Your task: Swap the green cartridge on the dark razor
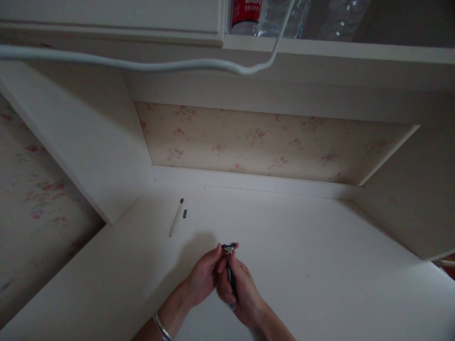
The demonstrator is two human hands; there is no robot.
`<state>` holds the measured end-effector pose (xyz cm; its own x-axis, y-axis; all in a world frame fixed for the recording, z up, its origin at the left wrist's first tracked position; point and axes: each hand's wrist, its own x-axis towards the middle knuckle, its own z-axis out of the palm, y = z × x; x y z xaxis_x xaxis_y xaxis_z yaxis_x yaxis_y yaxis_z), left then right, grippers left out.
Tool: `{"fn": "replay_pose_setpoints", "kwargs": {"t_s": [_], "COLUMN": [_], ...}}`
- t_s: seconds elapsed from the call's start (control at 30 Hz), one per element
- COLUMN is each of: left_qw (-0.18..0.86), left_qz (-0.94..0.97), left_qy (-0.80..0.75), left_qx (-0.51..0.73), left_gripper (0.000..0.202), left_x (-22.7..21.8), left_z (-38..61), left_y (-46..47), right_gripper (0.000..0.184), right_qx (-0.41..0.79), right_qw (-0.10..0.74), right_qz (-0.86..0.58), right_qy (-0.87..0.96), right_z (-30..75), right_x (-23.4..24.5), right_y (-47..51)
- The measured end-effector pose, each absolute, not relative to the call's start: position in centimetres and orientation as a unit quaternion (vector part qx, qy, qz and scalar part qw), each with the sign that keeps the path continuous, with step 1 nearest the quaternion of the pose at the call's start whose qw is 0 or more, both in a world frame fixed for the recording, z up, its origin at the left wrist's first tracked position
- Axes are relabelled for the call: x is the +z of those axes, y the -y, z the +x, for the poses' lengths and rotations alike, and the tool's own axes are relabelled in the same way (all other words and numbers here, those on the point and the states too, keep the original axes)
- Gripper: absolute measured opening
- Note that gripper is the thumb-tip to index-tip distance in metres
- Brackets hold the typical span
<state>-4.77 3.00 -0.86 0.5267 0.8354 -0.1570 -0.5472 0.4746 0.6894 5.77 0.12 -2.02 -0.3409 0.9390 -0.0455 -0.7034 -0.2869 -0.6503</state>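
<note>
A safety razor with a dark handle and a wide head stands between my hands, its head pointing away from me. My right hand wraps round the handle. My left hand pinches the left end of the razor's head, though some of its fingers are hidden behind. Farther off to the left, a small dark green razor cartridge lies on the white desk. Beside it is a slim white stick with a dark tip, which looks like a toothbrush.
A white side panel bounds the desk on the left, a grey panel on the right. Overhead runs a shelf with clear plastic bottles and a red-labelled one. A thick white cable crosses below it.
</note>
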Motion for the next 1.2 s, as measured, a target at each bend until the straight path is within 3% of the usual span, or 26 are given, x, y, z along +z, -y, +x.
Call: {"fn": "replay_pose_setpoints", "kwargs": {"t_s": [0.43,0.63,1.2], "left_qw": [0.836,0.833,0.796], "left_qz": [0.238,0.254,0.247], "left_qy": [-0.222,-0.231,-0.270], "left_qx": [0.442,0.434,0.483], "left_gripper": [0.034,0.043,0.044], "left_x": [-1.1,-1.2,-1.6], "left_z": [-4.9,-4.9,-4.6], "left_y": [-3.2,-3.2,-3.2], "right_gripper": [0.041,0.045,0.049], "right_qx": [0.731,0.739,0.731], "right_qw": [0.553,0.547,0.548], "right_qz": [-0.251,-0.278,-0.300], "right_qy": [0.309,0.279,0.274], "right_z": [6.2,6.2,6.1], "right_x": [-1.6,-1.6,-2.2], "right_y": [-0.2,-0.2,-0.2]}}
